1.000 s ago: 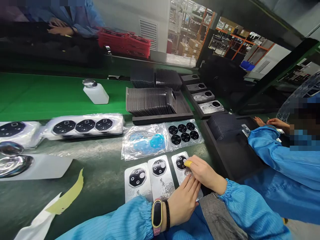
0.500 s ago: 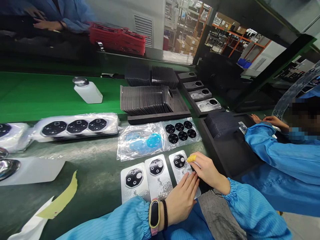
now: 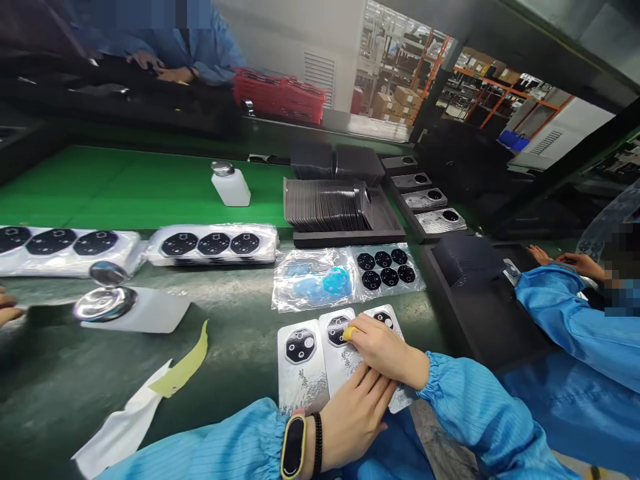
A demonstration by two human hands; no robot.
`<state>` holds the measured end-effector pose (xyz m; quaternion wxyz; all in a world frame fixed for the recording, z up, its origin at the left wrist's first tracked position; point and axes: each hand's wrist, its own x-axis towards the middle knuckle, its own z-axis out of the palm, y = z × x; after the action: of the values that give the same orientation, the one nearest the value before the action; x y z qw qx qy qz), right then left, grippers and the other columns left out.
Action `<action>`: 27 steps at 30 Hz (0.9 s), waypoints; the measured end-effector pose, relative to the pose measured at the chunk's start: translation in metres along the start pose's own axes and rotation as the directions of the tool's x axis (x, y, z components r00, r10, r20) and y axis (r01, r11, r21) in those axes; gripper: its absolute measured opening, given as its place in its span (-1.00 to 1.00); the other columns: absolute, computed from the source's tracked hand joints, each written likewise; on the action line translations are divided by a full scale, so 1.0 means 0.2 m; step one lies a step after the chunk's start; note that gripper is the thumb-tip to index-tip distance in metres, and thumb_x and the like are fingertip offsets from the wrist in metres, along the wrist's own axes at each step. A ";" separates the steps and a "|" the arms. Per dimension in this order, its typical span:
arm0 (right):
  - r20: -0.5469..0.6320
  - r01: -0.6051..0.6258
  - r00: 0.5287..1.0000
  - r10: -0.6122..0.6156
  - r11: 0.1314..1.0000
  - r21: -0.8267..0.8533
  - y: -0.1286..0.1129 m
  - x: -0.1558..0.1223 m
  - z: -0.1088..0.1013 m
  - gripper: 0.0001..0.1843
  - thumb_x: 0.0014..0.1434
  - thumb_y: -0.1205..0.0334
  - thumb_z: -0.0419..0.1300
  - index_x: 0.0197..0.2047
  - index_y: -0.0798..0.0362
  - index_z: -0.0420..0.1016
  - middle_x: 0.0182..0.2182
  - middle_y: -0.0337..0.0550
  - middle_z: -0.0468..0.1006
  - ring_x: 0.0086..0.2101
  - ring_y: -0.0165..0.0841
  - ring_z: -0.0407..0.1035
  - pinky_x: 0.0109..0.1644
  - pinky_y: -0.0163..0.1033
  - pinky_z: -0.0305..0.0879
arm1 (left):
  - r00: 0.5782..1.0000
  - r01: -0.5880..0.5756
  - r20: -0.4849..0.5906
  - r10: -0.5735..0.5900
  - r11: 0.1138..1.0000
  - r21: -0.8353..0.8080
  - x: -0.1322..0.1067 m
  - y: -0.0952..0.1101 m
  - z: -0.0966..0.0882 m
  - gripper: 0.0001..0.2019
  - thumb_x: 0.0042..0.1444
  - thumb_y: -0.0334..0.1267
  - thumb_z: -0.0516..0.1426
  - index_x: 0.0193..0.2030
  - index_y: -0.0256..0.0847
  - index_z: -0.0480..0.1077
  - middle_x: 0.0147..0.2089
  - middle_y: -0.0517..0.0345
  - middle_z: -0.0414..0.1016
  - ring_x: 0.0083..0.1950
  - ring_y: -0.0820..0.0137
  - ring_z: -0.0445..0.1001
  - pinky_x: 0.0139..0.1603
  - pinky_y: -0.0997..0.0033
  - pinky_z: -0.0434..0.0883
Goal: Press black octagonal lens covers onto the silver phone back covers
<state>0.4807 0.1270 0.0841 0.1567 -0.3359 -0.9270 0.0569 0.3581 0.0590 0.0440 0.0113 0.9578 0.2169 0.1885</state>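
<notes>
The middle silver panel (image 3: pixel 339 367) lies on the dark green bench (image 3: pixel 240 380), between the left panel (image 3: pixel 304 380) and the right panel (image 3: pixel 406 401); the right hand (image 3: pixel 377 347) has just moved to it from the right panel, and the yellow finger cover (image 3: pixel 350 333) now sits at the edge of its black patch (image 3: pixel 336 329); this suggests that attention has passed from one panel to its neighbour. The right hand's fingers are curled, and I cannot tell whether they pinch anything; the left hand (image 3: pixel 353 420) has shifted over too, its fingers straight, laid side by side and not clamped, across the middle panel's lower part, with the tips against the right hand.

Beyond the panels are a clear bag (image 3: pixel 290 293) with blue film and a sheet of six black stickers (image 3: pixel 385 267); to the left lie a yellow strip (image 3: pixel 187 363) and an open-lidded bottle (image 3: pixel 157 312); with the view turned left, another person's hand (image 3: pixel 9 308) has come in at the edge; a co-worker's sleeve (image 3: pixel 565 320) remains at right.
</notes>
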 end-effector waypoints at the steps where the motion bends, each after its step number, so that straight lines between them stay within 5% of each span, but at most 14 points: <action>1: 0.005 0.007 1.000 -0.007 1.000 -0.013 0.00 0.00 0.01 -0.77 0.22 0.57 0.04 -0.38 0.09 0.37 -0.45 -0.20 0.41 -0.38 -0.37 0.29 -0.34 -0.31 0.26 | 1.000 0.015 0.002 -0.015 1.000 -0.001 -0.01 0.00 0.01 -0.48 0.27 -0.02 -0.02 0.17 -0.44 0.27 0.04 -0.12 0.51 0.13 0.20 0.37 0.21 0.19 0.14; 9: 0.039 0.074 0.997 -0.069 0.987 -0.141 -0.03 -0.02 0.01 -0.72 0.27 0.55 -0.05 -0.39 0.10 0.35 -0.46 -0.16 0.36 -0.39 -0.33 0.23 -0.35 -0.27 0.21 | 0.998 0.033 0.051 -0.032 0.999 -0.011 0.00 0.04 0.05 -0.58 0.28 -0.23 -0.06 0.19 -0.42 0.25 0.00 -0.10 0.51 0.06 0.19 0.39 0.16 0.17 0.16; 16: -0.008 0.218 0.975 -0.224 0.958 -0.188 -0.01 -0.02 -0.02 -0.64 0.29 0.55 -0.09 -0.46 0.14 0.36 -0.51 -0.17 0.32 -0.46 -0.36 0.17 -0.41 -0.27 0.16 | 0.997 0.045 -0.059 -0.042 0.998 0.052 0.02 0.04 0.05 -0.59 0.22 -0.34 -0.07 0.16 -0.46 0.26 -0.04 -0.11 0.52 0.05 0.14 0.38 0.12 0.10 0.16; 27: -0.040 0.220 0.972 -0.232 0.955 -0.198 -0.01 -0.03 -0.02 -0.59 0.30 0.57 -0.12 -0.50 0.11 0.34 -0.51 -0.17 0.32 -0.46 -0.37 0.16 -0.44 -0.28 0.14 | 0.998 0.024 -0.053 -0.021 0.998 0.066 0.02 0.04 0.01 -0.60 0.22 -0.37 -0.10 0.14 -0.48 0.29 -0.04 -0.13 0.51 0.03 0.15 0.41 0.18 0.08 0.10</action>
<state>0.4863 0.1216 0.0865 0.1580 -0.2428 -0.9551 -0.0619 0.3658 0.0547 0.0445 -0.0240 0.9498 0.2341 0.2061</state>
